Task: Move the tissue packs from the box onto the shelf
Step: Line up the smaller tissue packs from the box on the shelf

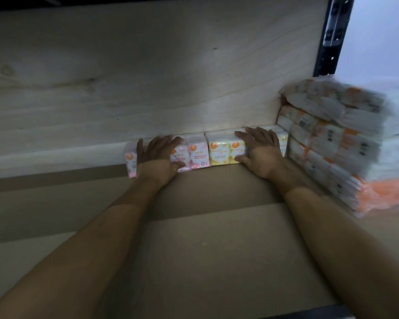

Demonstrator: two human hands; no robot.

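Note:
Two multi-packs of mini tissues stand in a row at the back of the brown shelf board [194,249], against the pale wooden back panel. My left hand [158,157] lies over the pink rose-scented pack [198,154], fingers on top and thumb at its front. My right hand [259,150] grips the yellow floral pack [219,153] the same way. Both packs rest on the shelf and touch each other. The box is not in view.
A tall stack of orange-and-white tissue packs [332,143] fills the right end of the shelf, next to the yellow pack. A black metal upright [332,35] rises at the top right. The shelf board left of the pink pack is bare.

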